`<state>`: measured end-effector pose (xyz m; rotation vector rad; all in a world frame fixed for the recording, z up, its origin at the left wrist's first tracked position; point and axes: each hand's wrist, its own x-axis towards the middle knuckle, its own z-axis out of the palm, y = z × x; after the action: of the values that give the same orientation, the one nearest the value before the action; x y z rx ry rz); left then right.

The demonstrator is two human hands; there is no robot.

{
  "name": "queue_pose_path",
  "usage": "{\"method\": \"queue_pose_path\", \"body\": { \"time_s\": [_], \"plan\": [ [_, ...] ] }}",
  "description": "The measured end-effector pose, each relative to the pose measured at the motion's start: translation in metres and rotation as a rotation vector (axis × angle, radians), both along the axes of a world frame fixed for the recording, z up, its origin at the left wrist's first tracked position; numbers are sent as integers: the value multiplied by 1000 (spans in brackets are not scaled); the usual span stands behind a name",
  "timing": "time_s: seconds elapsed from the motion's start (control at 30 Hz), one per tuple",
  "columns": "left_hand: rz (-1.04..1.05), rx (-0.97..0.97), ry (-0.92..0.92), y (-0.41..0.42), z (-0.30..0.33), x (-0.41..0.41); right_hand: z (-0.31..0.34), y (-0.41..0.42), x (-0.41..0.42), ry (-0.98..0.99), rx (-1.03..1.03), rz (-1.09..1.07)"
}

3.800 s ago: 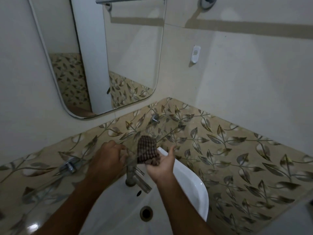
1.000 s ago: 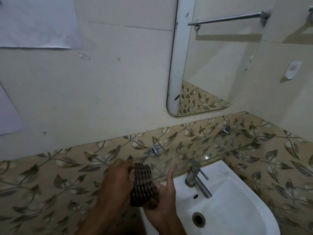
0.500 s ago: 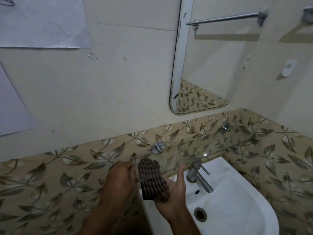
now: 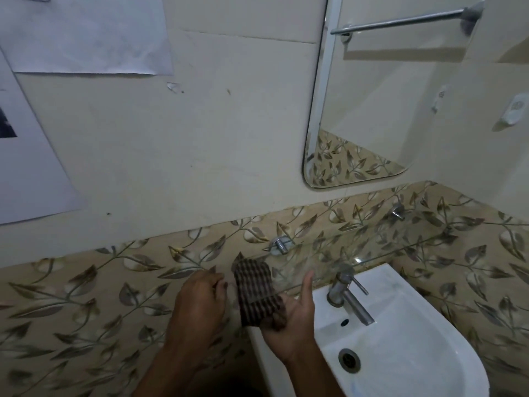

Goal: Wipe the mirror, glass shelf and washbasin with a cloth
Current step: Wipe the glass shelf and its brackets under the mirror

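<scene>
Two bare arms are showing at the bottom centre of the frame: the left forearm (image 4: 171, 365) and left hand (image 4: 200, 299), the right forearm (image 4: 312, 376) and right hand (image 4: 292, 319), dimly lit.

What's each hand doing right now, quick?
Left hand: fingers curled beside the checked cloth; a grip cannot be told.
Right hand: holding the checked cloth.
</scene>
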<state>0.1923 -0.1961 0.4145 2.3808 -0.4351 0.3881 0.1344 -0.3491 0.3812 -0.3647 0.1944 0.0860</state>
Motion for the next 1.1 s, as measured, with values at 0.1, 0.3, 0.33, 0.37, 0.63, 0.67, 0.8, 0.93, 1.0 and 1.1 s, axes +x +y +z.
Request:
{"method": "queue_pose_path", "body": {
  "time_s": [0.1,0.3,0.33,0.37,0.63,0.67,0.8,0.93,1.0,1.1],
  "plan": [
    [1,-16,15,-3,-1,-1,9,11,6,32,-25,-9],
    [-27,-18,-6,-11,4,-1,0,12,-19,60,-89,69],
    [-46,-22,-24,-11,4,-1,-2,2,-25,67,-120,32],
    [-57,-25,-30,-10,4,-1,-3,-9,-29,74,-125,-19],
    [-190,-54,-34,-45,8,-9,20,-26,-28,46,-103,-128],
    [-214,-56,-27,-52,8,-9,19,-23,-33,23,-93,-93],
    [-399,15,13,-80,4,-12,12,-44,-62,9,-104,-115],
    [-489,69,44,-110,11,-8,9,-90,-64,86,-96,-355],
    [-530,71,55,-127,14,-4,12,-96,-55,90,-79,-413],
    [-537,85,63,-149,16,2,19,-87,-55,80,-144,-348]
  ]
}}
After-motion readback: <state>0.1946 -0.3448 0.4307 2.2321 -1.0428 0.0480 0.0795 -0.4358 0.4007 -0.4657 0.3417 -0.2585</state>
